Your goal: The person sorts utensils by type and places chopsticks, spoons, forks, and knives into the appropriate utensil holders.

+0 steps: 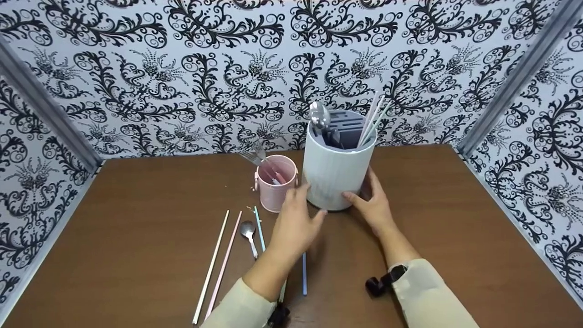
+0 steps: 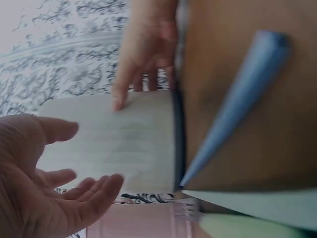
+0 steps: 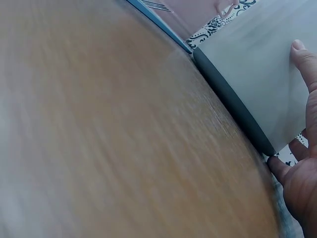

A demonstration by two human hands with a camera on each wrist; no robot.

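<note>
A tall white utensil holder with a dark base stands at the back of the table. My right hand grips its lower right side, thumb on the front wall and fingers round the far side. To the left of the holder is my left hand, thumb and fingers spread apart; in the left wrist view its palm faces the holder with nothing in it. Shiny spoons and pale chopsticks stick up from the holder's slotted top.
Beside the holder stands a pink cup with forks in it. On the table lie a white chopstick, a pink chopstick, a spoon and blue chopsticks, partly behind my left arm. A patterned wall rises behind.
</note>
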